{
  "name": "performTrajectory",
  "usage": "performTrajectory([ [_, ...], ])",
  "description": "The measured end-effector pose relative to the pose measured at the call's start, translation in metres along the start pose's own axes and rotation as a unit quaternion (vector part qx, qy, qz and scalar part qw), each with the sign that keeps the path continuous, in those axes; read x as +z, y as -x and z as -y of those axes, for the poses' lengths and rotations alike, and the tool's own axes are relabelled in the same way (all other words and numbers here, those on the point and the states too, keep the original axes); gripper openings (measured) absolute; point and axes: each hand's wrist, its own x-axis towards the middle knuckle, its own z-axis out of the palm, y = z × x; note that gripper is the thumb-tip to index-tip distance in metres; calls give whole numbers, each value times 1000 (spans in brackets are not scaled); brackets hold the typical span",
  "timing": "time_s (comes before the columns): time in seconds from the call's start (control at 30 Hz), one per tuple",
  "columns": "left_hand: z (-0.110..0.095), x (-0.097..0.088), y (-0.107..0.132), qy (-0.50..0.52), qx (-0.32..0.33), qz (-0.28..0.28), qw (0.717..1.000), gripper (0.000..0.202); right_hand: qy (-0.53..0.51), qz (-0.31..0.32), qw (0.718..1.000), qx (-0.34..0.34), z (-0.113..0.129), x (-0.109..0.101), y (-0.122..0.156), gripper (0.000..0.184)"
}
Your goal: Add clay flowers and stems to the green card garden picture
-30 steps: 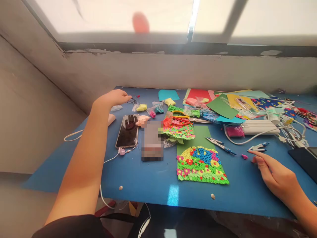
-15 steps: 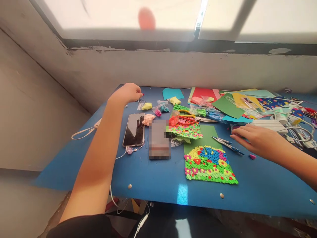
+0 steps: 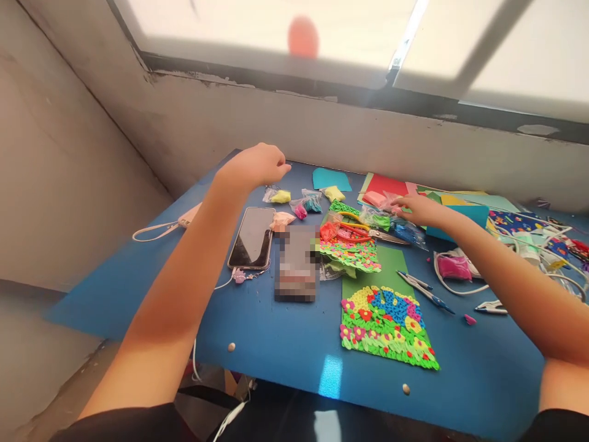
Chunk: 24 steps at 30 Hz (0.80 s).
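Right hand has moved from the magenta packet to the pink packet, beyond scissors and a green packet; left hand hangs over the desk. Whether either grip holds anything, I cannot tell.

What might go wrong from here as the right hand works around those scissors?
The right hand is at the clear bags just beyond the scissors, so drawing back low might brush the blades. Its forearm crosses in front of a looped white cable, which a sleeve or elbow could perhaps drag. The blue-and-white compass lies close to the flowered picture; a knock might mark it.
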Motion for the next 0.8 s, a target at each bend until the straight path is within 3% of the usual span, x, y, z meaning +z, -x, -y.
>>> performTrajectory([
  [0.13, -5, -1, 4, 14, 5, 4, 1000, 37, 21, 19, 999, -28, -7, 14, -14, 35],
  [0.37, -12, 1, 7, 26, 6, -3, 1000, 33, 19, 23, 998, -60, -17, 9, -21, 22],
  [0.57, -14, 2, 10, 25, 4, -5, 1000, 34, -17, 61, 997, 31, -15, 17, -17, 17],
  [0.67, -16, 2, 11, 31, -3, 0, 1000, 32, -52, 87, 991, 85, -10, 18, -11, 24],
  [0.8, -18, 3, 11, 31, -9, -2, 999, 33, -102, 18, 987, 125, 3, 7, -1, 19],
])
